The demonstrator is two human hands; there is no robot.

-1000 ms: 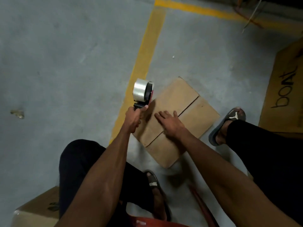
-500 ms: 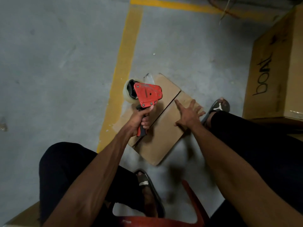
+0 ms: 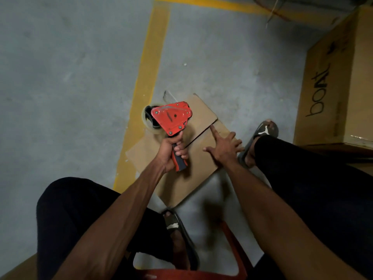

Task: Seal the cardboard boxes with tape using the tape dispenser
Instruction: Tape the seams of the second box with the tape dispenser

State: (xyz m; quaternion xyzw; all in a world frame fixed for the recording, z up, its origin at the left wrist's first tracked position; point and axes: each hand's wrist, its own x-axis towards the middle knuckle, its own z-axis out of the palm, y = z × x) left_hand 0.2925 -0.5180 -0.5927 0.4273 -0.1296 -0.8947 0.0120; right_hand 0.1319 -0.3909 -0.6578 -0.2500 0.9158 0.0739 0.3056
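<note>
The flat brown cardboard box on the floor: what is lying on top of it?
On the flat brown cardboard box the right hand rests with fingers spread beside the open seam. The left hand holds the red tape dispenser above its far-left part, hiding the cardboard there.

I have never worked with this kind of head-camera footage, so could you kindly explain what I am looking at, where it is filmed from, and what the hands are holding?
There is no machine here: a person wears a camera on the head, looking down at their own arms, legs and sandals. The left hand grips the handle of a red tape dispenser, which carries a roll of clear tape. The right hand rests with spread fingers on a small cardboard box lying on the grey concrete floor, its forefinger near the seam between the flaps. No tape is visible on that seam. A larger cardboard box with dark lettering stands at the right, and a yellow line crosses the floor.
</note>
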